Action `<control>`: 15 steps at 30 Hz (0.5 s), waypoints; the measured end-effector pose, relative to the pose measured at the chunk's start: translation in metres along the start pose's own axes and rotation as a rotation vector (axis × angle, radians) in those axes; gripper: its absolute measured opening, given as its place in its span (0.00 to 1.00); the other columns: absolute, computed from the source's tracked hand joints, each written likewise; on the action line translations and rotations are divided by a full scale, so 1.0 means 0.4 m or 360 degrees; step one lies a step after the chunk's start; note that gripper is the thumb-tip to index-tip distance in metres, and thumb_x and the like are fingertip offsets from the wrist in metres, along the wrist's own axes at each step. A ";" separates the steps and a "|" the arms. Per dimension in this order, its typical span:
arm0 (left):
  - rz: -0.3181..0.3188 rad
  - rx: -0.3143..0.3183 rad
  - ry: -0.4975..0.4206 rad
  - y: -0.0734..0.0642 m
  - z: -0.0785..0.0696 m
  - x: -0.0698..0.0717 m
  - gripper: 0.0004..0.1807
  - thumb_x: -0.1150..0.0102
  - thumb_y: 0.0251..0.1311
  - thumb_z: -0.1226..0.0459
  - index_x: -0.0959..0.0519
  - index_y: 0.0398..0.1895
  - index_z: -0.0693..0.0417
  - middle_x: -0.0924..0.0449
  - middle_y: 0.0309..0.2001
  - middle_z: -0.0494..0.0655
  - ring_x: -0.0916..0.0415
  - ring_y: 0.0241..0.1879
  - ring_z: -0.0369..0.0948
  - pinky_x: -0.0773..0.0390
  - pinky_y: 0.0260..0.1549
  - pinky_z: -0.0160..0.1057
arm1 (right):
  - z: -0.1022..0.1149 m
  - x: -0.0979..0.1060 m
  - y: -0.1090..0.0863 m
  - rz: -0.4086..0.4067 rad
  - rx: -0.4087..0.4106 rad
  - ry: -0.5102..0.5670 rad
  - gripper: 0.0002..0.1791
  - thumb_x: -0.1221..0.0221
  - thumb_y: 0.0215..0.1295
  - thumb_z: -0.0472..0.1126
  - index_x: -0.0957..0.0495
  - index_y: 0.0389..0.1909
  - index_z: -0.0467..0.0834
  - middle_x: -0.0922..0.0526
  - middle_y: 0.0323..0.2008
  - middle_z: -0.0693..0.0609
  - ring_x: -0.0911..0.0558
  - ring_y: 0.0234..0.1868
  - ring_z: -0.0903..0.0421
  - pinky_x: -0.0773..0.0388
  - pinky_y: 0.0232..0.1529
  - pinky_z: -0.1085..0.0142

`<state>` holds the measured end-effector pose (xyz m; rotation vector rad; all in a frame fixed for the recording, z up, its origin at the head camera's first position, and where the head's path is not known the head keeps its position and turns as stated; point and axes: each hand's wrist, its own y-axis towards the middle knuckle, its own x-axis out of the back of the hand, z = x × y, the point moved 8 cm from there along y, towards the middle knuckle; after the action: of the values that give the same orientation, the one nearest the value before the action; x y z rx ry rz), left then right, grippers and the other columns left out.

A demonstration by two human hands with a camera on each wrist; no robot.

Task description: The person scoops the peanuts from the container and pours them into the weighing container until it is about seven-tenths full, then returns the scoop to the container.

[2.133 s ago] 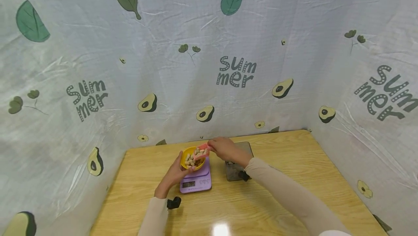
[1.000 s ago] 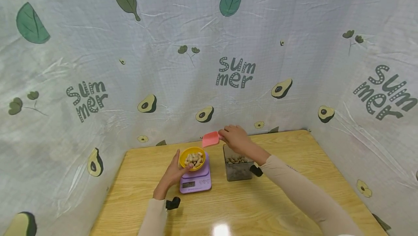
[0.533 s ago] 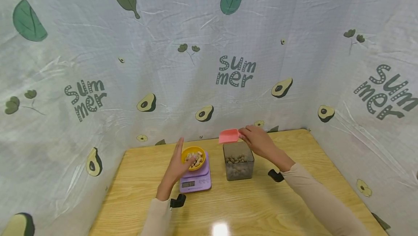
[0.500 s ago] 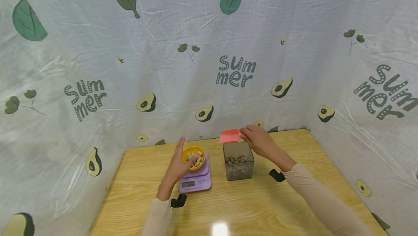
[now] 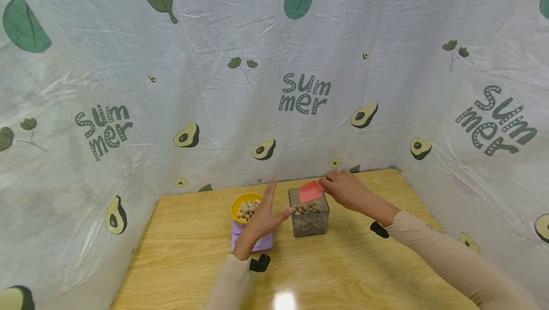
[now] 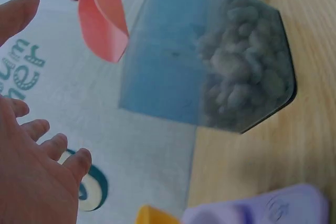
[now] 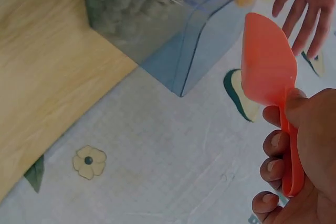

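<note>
My right hand point(image 5: 346, 193) grips the handle of a pink scoop point(image 5: 310, 192); the right wrist view shows the fingers curled round that handle. The scoop is tipped mouth-down over the open top of a clear, greyish bin point(image 5: 310, 227), which holds unshelled peanuts point(image 5: 306, 208) in its lower part. My left hand point(image 5: 262, 217) hovers between the bowl and the bin, fingers spread and holding nothing. Partly behind it, a yellow bowl point(image 5: 235, 206) of peanuts sits on a purple kitchen scale point(image 5: 265, 243), whose display is hidden by the left wrist.
The wooden table point(image 5: 184, 233) carries the scale and the bin side by side near its back edge. A white printed curtain point(image 5: 223, 124) hangs close behind and along both sides. Black wrist cameras point(image 5: 260, 263) stick out below the hands.
The right hand tipped peanuts from the scoop into the bowl, then carried the scoop right and lowered it to the bin. The left hand released the bowl and moved right toward the bin.
</note>
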<state>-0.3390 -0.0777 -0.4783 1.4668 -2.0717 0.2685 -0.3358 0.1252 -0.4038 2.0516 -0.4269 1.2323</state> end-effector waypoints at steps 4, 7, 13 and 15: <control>0.0103 0.0041 0.0009 0.023 0.015 -0.055 0.59 0.38 0.56 0.39 0.66 0.80 0.39 0.66 0.81 0.50 0.60 0.78 0.56 0.45 0.71 0.64 | 0.023 -0.014 0.007 0.0013 0.0146 -0.0088 0.11 0.32 0.60 0.45 0.21 0.41 0.48 0.22 0.31 0.53 0.23 0.33 0.54 0.33 0.30 0.63; 0.0157 0.0069 0.0026 0.037 0.033 -0.087 0.62 0.39 0.53 0.35 0.68 0.80 0.39 0.68 0.81 0.49 0.58 0.78 0.56 0.43 0.71 0.61 | 0.037 -0.024 0.013 0.0007 0.0239 -0.0132 0.13 0.30 0.56 0.44 0.20 0.40 0.49 0.22 0.31 0.53 0.23 0.33 0.55 0.30 0.30 0.63; 0.0197 0.0110 -0.0053 0.052 0.064 -0.118 0.67 0.38 0.49 0.31 0.69 0.80 0.44 0.69 0.81 0.52 0.57 0.77 0.59 0.43 0.70 0.63 | 0.051 -0.052 0.022 0.0122 0.0341 -0.0228 0.11 0.32 0.59 0.46 0.21 0.40 0.50 0.21 0.31 0.56 0.22 0.34 0.57 0.26 0.33 0.63; 0.0216 0.0131 -0.0050 0.052 0.073 -0.125 0.67 0.38 0.50 0.32 0.69 0.80 0.46 0.69 0.81 0.53 0.58 0.77 0.60 0.44 0.71 0.62 | 0.056 -0.061 0.024 0.0175 0.0365 -0.0268 0.10 0.33 0.60 0.46 0.20 0.41 0.50 0.20 0.33 0.55 0.22 0.35 0.56 0.24 0.34 0.62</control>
<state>-0.3564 -0.0439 -0.5268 1.3876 -2.2129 0.3900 -0.3392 0.1009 -0.4280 2.3665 -0.5020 1.2244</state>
